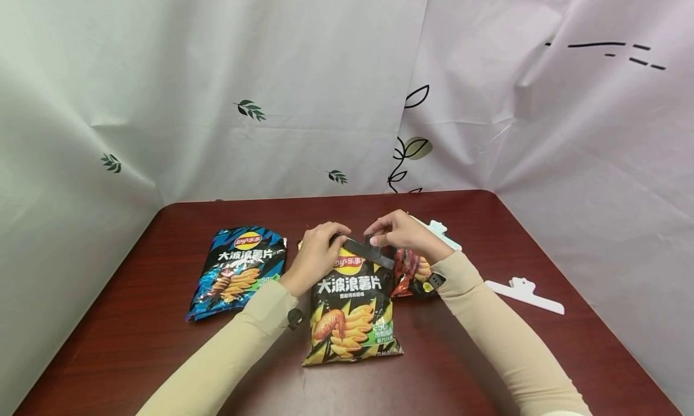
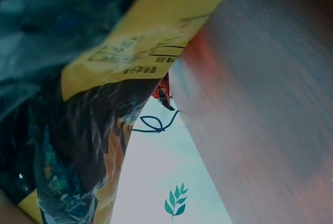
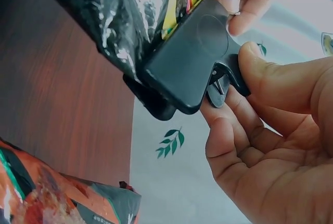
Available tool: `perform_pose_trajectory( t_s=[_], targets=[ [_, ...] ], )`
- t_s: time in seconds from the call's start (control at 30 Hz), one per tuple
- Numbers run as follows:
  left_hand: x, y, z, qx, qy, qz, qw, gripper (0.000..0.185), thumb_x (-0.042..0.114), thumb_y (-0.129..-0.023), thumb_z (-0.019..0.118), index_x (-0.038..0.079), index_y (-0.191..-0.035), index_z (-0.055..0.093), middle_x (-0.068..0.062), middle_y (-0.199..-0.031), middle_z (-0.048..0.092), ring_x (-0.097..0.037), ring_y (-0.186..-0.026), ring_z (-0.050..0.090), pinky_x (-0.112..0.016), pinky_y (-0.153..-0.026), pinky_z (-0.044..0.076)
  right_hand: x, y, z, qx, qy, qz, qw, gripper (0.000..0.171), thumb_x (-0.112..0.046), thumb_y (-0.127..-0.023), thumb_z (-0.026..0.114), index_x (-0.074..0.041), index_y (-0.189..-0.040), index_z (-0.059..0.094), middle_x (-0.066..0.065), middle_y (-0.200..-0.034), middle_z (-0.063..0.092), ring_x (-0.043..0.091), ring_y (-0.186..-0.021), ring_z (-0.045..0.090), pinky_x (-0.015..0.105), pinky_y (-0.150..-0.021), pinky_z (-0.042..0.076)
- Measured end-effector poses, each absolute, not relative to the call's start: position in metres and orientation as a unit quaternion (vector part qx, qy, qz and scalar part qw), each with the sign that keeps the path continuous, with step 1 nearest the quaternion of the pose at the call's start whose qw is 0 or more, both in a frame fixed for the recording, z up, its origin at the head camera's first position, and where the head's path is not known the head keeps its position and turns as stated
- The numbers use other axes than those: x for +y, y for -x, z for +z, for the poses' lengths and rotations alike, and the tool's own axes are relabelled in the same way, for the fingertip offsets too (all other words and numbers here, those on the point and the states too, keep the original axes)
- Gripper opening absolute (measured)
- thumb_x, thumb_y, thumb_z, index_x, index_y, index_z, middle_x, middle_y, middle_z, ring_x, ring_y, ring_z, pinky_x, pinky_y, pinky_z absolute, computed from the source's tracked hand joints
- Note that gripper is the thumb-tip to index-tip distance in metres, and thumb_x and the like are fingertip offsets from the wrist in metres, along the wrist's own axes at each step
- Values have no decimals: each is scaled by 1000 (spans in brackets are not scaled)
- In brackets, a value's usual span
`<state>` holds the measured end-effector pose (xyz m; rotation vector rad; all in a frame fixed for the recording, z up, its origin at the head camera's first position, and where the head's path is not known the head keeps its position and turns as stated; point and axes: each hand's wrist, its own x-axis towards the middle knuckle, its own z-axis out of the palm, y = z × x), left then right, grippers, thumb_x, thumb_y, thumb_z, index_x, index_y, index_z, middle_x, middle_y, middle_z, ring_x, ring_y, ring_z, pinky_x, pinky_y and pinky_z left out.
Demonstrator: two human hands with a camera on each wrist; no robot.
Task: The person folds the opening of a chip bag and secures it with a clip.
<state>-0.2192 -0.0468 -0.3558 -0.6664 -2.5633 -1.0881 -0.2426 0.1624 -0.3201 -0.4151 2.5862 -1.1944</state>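
A black-and-yellow chip bag (image 1: 352, 313) stands tilted up in front of me, its printed front facing the head camera. Across its top edge sits a black bag clip (image 3: 187, 57), jaws around the folded film. My right hand (image 1: 398, 230) pinches the clip's handles, thumb (image 3: 281, 75) on one lever and fingers curled under the other. With thumb and fingers, my left hand (image 1: 318, 252) grips the bag's top left corner beside the clip's end. The left wrist view shows mostly the bag's back (image 2: 125, 62).
A blue chip bag (image 1: 238, 277) lies on the table to the left. Behind my right wrist is a red chip bag (image 1: 403, 277), partly covered. One white clip (image 1: 526, 294) lies at the right, and another pale clip (image 1: 438, 228) farther back. A white curtain surrounds the table.
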Motion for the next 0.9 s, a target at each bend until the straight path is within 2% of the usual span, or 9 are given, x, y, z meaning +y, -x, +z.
perform_pose_trajectory(
  t_s=[0.2, 0.3, 0.33, 0.37, 0.5, 0.6, 0.83, 0.9],
  targets=[
    [-47, 220, -356, -889, 229, -370, 145, 16, 10, -96, 58, 11, -107, 70, -6, -105, 69, -22, -92, 60, -43, -87, 44, 161, 243, -322, 891, 147, -411, 126, 24, -11, -90, 66, -3, -112, 71, 11, -106, 71, 21, -82, 65, 49, -83, 50],
    [-47, 219, -356, -892, 224, -363, 146, 16, 11, -96, 58, 13, -106, 70, -4, -104, 69, -22, -94, 60, -44, -88, 42, 161, 242, -323, 889, 148, -415, 126, 26, -11, -91, 64, -2, -114, 70, 13, -115, 67, 26, -88, 63, 46, -82, 49],
    [-47, 219, -356, -894, 223, -360, 145, 16, 12, -96, 58, 14, -105, 71, -3, -103, 69, -22, -95, 61, -44, -88, 42, 161, 242, -324, 888, 148, -417, 126, 26, -11, -91, 64, -1, -114, 70, 13, -119, 66, 28, -97, 62, 43, -81, 49],
    [-47, 219, -356, -896, 221, -357, 144, 16, 12, -96, 57, 15, -105, 71, -3, -103, 69, -22, -96, 61, -44, -89, 41, 161, 241, -324, 886, 147, -420, 127, 26, -11, -92, 63, -1, -115, 69, 14, -120, 65, 30, -99, 62, 42, -81, 50],
    [-47, 219, -355, -901, 222, -344, 142, 16, 13, -97, 57, 17, -104, 71, -1, -102, 69, -22, -97, 61, -44, -88, 41, 161, 241, -326, 869, 136, -453, 143, 29, -10, -93, 62, 2, -119, 66, 17, -120, 64, 30, -101, 66, 40, -81, 55],
    [-49, 220, -355, -902, 230, -339, 139, 17, 13, -96, 58, 17, -103, 72, 0, -100, 69, -21, -94, 61, -44, -89, 41, 161, 240, -328, 856, 127, -477, 155, 30, -8, -93, 61, 3, -120, 65, 19, -117, 64, 29, -91, 70, 40, -80, 57],
    [-51, 222, -355, -906, 243, -319, 135, 17, 12, -96, 58, 17, -100, 75, 1, -97, 69, -21, -92, 62, -46, -91, 43, 160, 238, -331, 850, 129, -489, 144, 28, -6, -93, 61, 3, -119, 66, 22, -120, 61, 38, -96, 68, 37, -78, 58],
    [-51, 222, -355, -907, 246, -314, 136, 18, 11, -95, 59, 17, -99, 75, 0, -96, 69, -21, -91, 62, -44, -89, 44, 159, 238, -333, 849, 133, -492, 139, 28, -6, -93, 61, 4, -119, 66, 23, -120, 59, 37, -95, 69, 37, -77, 58]
  ],
)
